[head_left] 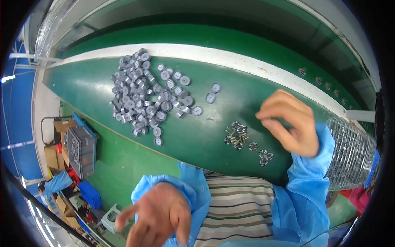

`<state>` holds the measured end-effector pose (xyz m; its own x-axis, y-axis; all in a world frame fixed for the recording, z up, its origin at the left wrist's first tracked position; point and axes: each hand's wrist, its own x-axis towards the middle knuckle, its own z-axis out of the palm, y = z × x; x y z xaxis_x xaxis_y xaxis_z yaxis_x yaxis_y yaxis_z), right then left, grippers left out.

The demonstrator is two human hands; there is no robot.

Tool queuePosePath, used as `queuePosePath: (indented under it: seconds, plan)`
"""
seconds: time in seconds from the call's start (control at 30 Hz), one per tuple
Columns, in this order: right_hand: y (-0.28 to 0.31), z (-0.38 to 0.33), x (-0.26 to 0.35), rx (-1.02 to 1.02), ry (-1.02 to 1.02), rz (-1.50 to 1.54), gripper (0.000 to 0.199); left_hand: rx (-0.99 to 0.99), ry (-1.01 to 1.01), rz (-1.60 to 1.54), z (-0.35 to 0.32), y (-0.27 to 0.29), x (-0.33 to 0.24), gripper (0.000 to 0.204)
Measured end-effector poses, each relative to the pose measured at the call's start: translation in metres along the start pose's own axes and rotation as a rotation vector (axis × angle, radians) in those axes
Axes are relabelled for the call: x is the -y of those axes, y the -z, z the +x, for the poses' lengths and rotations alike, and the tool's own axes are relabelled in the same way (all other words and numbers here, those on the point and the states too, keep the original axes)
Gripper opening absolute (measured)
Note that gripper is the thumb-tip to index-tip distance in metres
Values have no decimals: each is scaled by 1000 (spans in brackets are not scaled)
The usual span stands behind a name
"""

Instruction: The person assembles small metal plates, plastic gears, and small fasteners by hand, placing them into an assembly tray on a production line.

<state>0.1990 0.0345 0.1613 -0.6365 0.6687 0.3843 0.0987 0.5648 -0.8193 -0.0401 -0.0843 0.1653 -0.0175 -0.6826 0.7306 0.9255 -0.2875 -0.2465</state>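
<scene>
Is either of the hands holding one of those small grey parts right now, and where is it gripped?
Cannot tell: right hand has fingers pinched, left hand is blurred.

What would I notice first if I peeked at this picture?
Probably the big heap of small grey round parts lying on the green belt, up on the left. Next, the two bare hands in blue sleeves: the right hand is lifted above the belt with curled fingers, near a little cluster of dark pieces with thin pins, and the left hand hangs low by the bottom edge, holding nothing that shows.

Bare hands (290, 123) above grey discs (144, 96)
</scene>
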Motion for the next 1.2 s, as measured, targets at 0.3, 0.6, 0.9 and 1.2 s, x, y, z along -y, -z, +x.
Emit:
queuePosePath:
  seconds: [0.3, 0.6, 0.9, 1.2]
  plan:
    - [-68, 26, -101, 299, -83, -147, 48, 1596, 836, 593, -18, 160, 21, 120]
    - [-95, 35, -125, 358, 19, -203, 46, 1873, 841, 562, -90, 134, 46, 127]
    - [-14, -17, -82, 311, -219, -85, 46, 1637, 750, 297, -82, 73, 35, 69]
    - [22, -26, 56, 162, 641, 388, 19, 634, 1205, -1427, 29, -20, -2, 26]
